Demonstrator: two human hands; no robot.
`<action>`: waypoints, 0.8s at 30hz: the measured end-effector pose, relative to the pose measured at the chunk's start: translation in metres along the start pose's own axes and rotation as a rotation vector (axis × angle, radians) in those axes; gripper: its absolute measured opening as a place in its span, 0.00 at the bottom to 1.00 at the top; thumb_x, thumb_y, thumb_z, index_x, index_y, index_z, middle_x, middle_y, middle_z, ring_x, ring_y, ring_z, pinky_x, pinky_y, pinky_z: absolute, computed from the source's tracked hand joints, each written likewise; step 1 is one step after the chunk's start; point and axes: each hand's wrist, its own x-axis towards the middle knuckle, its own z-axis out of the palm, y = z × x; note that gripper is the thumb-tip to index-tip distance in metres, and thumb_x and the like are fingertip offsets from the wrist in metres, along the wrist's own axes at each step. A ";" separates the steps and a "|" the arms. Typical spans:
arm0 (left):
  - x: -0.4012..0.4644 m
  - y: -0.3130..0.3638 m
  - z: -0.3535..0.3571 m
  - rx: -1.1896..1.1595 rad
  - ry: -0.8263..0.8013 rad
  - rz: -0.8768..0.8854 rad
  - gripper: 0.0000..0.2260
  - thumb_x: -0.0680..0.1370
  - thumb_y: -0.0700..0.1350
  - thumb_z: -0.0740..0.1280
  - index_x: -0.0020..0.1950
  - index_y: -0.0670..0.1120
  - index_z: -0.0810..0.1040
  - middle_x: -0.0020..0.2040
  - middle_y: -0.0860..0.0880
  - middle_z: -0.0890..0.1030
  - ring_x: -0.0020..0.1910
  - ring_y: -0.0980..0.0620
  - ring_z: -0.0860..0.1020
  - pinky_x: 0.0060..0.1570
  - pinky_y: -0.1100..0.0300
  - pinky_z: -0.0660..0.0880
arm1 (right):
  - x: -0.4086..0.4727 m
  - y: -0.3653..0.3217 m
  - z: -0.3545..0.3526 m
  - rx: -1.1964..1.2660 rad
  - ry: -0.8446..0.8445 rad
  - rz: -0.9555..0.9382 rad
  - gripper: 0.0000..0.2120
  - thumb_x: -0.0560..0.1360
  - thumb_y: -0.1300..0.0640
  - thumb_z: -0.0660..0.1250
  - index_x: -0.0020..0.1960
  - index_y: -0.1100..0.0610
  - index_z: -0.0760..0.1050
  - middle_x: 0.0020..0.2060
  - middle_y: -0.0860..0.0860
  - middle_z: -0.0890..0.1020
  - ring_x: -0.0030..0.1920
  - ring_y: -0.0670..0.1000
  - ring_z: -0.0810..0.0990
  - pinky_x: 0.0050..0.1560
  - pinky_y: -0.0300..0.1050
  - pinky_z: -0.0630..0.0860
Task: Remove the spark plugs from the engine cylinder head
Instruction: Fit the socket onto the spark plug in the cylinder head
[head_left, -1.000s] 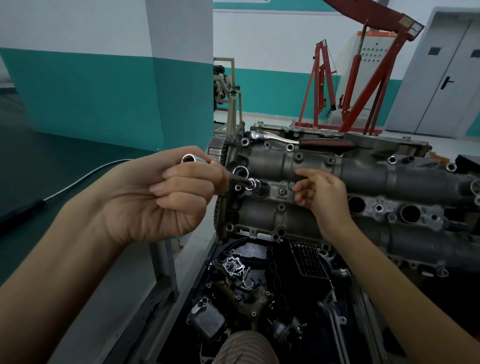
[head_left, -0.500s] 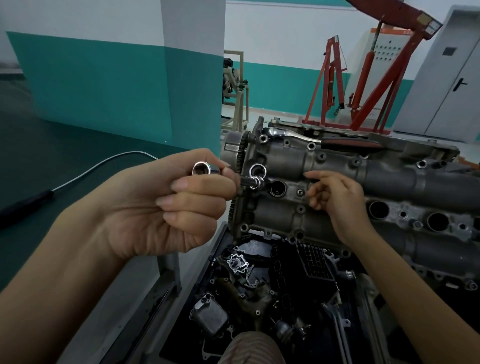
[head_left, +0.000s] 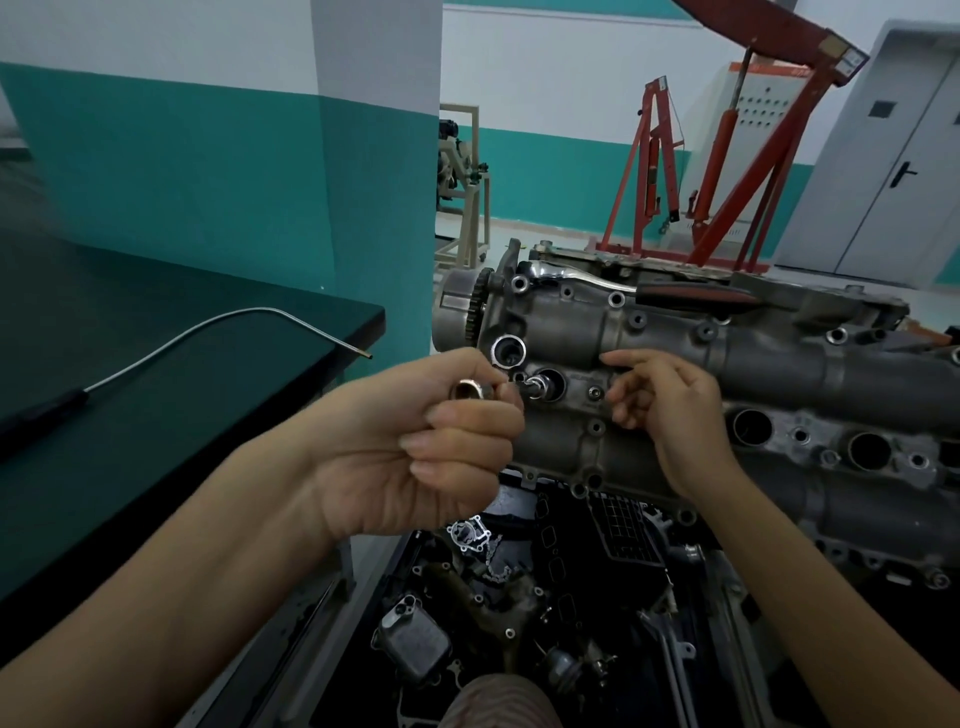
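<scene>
Fingers of the left hand curl tightly around a slim, shiny metal socket tool; its round hollow end shows above the knuckles, and its far tip reaches into the first round well of the cylinder head. Whether a spark plug sits on that tip cannot be seen. The right hand hovers just right of that well, fingers loosely bent and holding nothing, fingertips close to the metal.

That head is a long, dull grey casting with a rough surface, rounded ridges, small bolt holes and a row of dark circular wells. Two more wells lie open farther right. A toothed gear sits at its left end. On top lies a polished chrome ratchet with a dark red grip.

Below, a dark bin holds loose engine parts, greasy and irregular. At left, a smooth dark green tabletop carries a thin, curved silver tube. Behind stands a red steel engine hoist against teal and white walls.
</scene>
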 end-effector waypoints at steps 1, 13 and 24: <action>0.002 0.002 0.003 -0.047 -0.018 -0.010 0.13 0.80 0.41 0.54 0.39 0.52 0.55 0.20 0.54 0.55 0.16 0.59 0.53 0.15 0.69 0.57 | 0.000 0.000 0.000 -0.005 0.002 -0.002 0.17 0.75 0.69 0.51 0.43 0.61 0.78 0.23 0.49 0.77 0.22 0.45 0.72 0.23 0.34 0.67; 0.043 0.014 0.022 -0.177 0.058 0.078 0.18 0.73 0.34 0.49 0.24 0.45 0.62 0.18 0.52 0.60 0.12 0.57 0.59 0.15 0.70 0.56 | -0.002 -0.001 0.004 -0.028 0.048 -0.013 0.17 0.76 0.68 0.51 0.42 0.60 0.78 0.23 0.49 0.77 0.22 0.45 0.71 0.23 0.34 0.67; 0.066 0.013 0.009 -0.339 0.127 0.059 0.19 0.75 0.36 0.48 0.23 0.44 0.63 0.17 0.51 0.61 0.12 0.56 0.59 0.13 0.69 0.56 | -0.004 0.000 0.005 -0.068 0.047 -0.035 0.16 0.76 0.68 0.52 0.44 0.60 0.77 0.23 0.49 0.77 0.22 0.45 0.72 0.23 0.35 0.67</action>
